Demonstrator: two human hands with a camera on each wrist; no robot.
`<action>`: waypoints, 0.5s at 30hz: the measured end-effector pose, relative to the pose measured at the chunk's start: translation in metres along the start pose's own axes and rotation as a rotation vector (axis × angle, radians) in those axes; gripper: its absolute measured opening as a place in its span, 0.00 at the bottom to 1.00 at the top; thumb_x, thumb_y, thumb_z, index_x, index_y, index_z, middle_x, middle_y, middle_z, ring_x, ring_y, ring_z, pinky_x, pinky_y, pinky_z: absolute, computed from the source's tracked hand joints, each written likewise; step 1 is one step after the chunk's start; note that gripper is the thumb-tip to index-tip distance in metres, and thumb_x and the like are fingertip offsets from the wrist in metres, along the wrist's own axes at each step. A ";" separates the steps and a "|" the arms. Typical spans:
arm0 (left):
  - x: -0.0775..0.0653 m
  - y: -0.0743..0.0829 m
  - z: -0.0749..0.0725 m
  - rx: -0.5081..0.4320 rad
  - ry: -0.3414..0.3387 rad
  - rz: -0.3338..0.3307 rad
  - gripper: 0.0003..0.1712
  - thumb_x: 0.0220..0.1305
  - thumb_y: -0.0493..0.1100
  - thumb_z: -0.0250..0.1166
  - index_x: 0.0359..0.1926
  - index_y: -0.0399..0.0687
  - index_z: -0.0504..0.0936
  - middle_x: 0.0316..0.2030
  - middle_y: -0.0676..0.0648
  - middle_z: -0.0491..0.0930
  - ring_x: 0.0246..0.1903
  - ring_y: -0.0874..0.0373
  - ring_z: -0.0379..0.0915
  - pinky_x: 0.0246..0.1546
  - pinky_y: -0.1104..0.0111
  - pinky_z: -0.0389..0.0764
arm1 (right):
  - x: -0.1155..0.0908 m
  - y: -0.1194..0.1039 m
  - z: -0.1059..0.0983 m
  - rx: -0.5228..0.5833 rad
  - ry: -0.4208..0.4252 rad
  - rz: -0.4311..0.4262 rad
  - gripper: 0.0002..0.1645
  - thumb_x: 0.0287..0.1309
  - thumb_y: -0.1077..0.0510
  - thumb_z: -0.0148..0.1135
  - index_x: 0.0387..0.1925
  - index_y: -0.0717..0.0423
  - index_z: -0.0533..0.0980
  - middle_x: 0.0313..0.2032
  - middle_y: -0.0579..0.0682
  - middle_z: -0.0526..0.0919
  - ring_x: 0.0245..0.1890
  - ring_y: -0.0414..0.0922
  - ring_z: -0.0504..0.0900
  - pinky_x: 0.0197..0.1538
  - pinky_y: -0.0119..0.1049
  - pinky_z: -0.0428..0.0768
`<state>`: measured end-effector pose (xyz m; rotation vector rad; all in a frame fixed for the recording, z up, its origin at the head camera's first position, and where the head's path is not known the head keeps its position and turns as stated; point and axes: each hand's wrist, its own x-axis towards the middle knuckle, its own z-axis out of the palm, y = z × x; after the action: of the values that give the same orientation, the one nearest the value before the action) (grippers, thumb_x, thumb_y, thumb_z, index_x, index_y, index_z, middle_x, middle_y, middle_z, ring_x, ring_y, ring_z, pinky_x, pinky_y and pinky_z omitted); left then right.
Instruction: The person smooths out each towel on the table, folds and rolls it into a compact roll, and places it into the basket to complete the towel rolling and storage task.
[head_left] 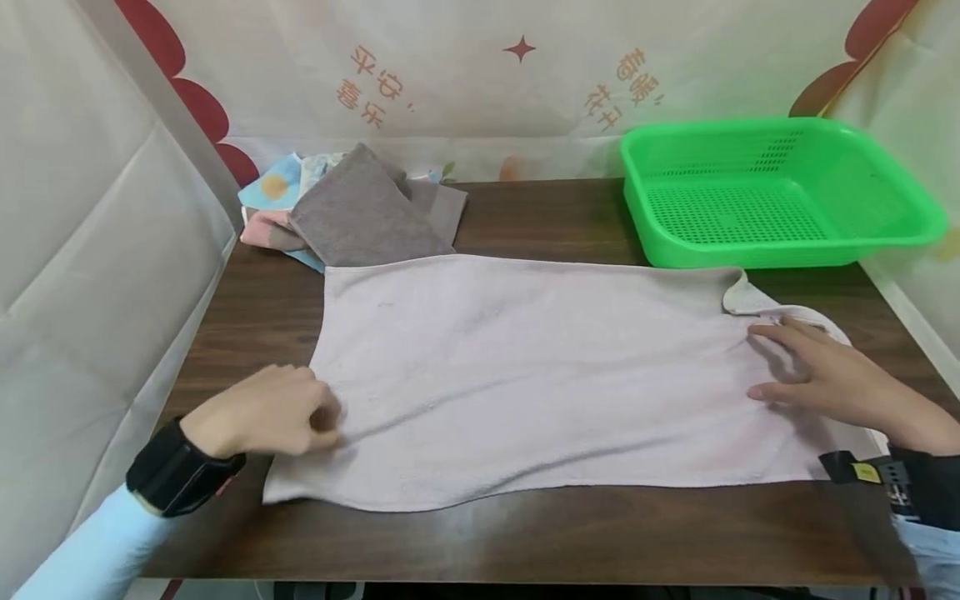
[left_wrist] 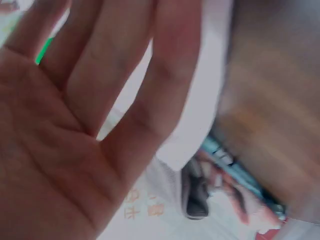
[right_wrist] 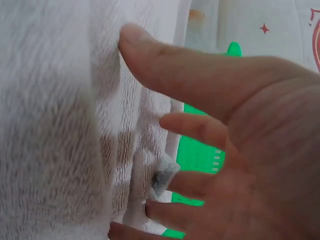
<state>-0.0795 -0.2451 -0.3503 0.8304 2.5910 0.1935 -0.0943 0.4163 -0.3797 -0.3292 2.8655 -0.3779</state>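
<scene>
A white towel (head_left: 525, 375) lies spread across the brown table, with shallow wrinkles and a folded-over corner at its upper right. Over the towel's left edge is my left hand (head_left: 266, 408), knuckles up. In the left wrist view its fingers (left_wrist: 137, 100) are loosely bent, with nothing in the palm. My right hand (head_left: 840, 379) is at the towel's right end, fingers spread and fingertips at the cloth near the folded corner. The right wrist view shows the thumb (right_wrist: 175, 67) against the ribbed terry surface and a small pale tag (right_wrist: 165, 175) by the fingers.
Behind the towel at the right stands a green plastic basket (head_left: 750, 257). A grey cloth (head_left: 367, 212) and a patterned blue and pink cloth (head_left: 273, 187) are heaped at the back left. Pale curtains enclose the wooden table (head_left: 525, 542) at the back and sides.
</scene>
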 end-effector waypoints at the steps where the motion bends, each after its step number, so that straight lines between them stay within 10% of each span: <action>1: 0.007 -0.001 -0.007 0.008 0.017 0.008 0.17 0.64 0.62 0.69 0.23 0.63 0.79 0.20 0.62 0.69 0.21 0.68 0.63 0.22 0.71 0.64 | -0.001 -0.002 0.000 -0.005 0.051 -0.016 0.51 0.54 0.45 0.78 0.71 0.62 0.66 0.73 0.80 0.54 0.69 0.81 0.57 0.56 0.80 0.63; 7: 0.070 -0.016 -0.044 0.099 0.215 0.089 0.25 0.66 0.54 0.69 0.61 0.51 0.81 0.56 0.46 0.82 0.51 0.49 0.81 0.49 0.52 0.82 | 0.007 -0.028 0.008 -0.029 0.389 -0.261 0.21 0.52 0.61 0.75 0.50 0.55 0.83 0.59 0.63 0.80 0.63 0.51 0.76 0.63 0.37 0.71; 10: 0.099 -0.026 -0.046 0.158 0.252 0.132 0.36 0.64 0.57 0.72 0.70 0.53 0.75 0.70 0.39 0.71 0.69 0.39 0.68 0.64 0.42 0.73 | 0.020 -0.033 0.015 -0.008 0.343 -0.387 0.20 0.56 0.63 0.73 0.51 0.52 0.84 0.59 0.59 0.83 0.64 0.44 0.76 0.63 0.13 0.55; 15: 0.124 -0.034 -0.036 0.217 0.223 0.086 0.46 0.60 0.62 0.74 0.76 0.59 0.67 0.79 0.39 0.57 0.79 0.38 0.49 0.67 0.34 0.65 | 0.033 -0.024 0.012 -0.043 0.227 -0.284 0.21 0.64 0.59 0.67 0.57 0.59 0.80 0.65 0.71 0.74 0.63 0.72 0.71 0.72 0.58 0.67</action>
<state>-0.2042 -0.2008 -0.3681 1.0511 2.8232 0.0296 -0.1181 0.3824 -0.3911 -0.7507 3.0554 -0.4289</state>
